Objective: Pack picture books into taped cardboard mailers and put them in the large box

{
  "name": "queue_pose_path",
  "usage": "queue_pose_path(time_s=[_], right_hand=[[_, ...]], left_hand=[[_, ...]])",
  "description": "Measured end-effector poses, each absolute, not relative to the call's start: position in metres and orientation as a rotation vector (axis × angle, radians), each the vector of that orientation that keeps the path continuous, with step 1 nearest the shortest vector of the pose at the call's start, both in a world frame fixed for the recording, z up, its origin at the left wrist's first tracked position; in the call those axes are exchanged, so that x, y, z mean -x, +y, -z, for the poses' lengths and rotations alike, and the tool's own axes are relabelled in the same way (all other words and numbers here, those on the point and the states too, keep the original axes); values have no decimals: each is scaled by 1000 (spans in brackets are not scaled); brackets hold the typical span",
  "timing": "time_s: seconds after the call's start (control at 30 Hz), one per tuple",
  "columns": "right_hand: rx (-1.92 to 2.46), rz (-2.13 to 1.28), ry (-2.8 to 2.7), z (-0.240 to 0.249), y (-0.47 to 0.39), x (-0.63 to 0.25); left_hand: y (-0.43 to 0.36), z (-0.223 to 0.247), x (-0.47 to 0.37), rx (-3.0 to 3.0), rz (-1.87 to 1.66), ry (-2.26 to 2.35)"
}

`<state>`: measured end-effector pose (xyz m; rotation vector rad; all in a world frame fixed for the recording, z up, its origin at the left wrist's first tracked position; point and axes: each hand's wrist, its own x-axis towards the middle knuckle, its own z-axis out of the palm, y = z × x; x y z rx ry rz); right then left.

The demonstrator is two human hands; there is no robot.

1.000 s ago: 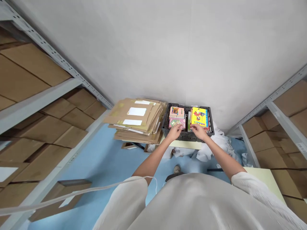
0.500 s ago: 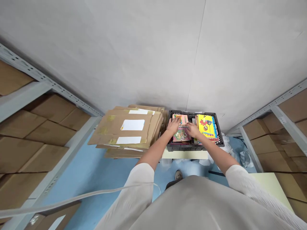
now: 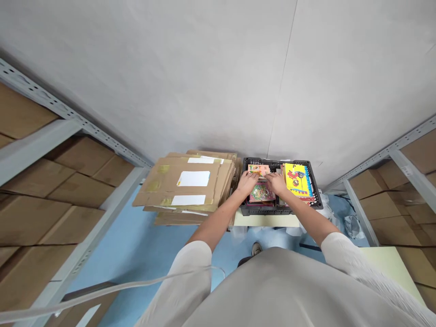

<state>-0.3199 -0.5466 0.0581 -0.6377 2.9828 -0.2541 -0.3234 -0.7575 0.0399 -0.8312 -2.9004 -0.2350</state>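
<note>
A black plastic crate (image 3: 269, 210) holds picture books in two stacks. In its left half lies a pink-covered book (image 3: 258, 168) at the far side, with a purple, busily patterned book (image 3: 261, 192) nearer to me. My left hand (image 3: 248, 182) has its fingers bent over the left part of the pink book's near edge. At the right part of the same edge, my right hand (image 3: 276, 183) has its fingers closed on the book. The fingertips are partly hidden. A yellow picture book (image 3: 295, 180) tops the right stack, beside my right hand.
Flattened cardboard boxes (image 3: 163, 181) are piled left of the crate, against the wall (image 3: 211, 81). Shelves with brown cartons (image 3: 41, 177) stand at left and right. A pale tabletop (image 3: 391, 268) lies at lower right, and a white cable (image 3: 136, 285) crosses the lower left.
My left hand has gone from lying flat over the pink book to bent fingers at its near edge. My right hand stays at that edge. The view has shifted slightly.
</note>
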Motion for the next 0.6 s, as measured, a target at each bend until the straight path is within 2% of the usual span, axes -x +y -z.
queue_pose_path(time_s=[0.23, 0.43, 0.6], right_hand=[[745, 394, 3138, -92, -511, 308], [576, 494, 3244, -116, -431, 259], [271, 432, 3300, -116, -343, 182]], left_hand=[[-735, -74, 321, 813, 662, -2798], [-658, -107, 302, 1020, 503, -2677], [-558, -108, 265, 1292, 506, -2602]])
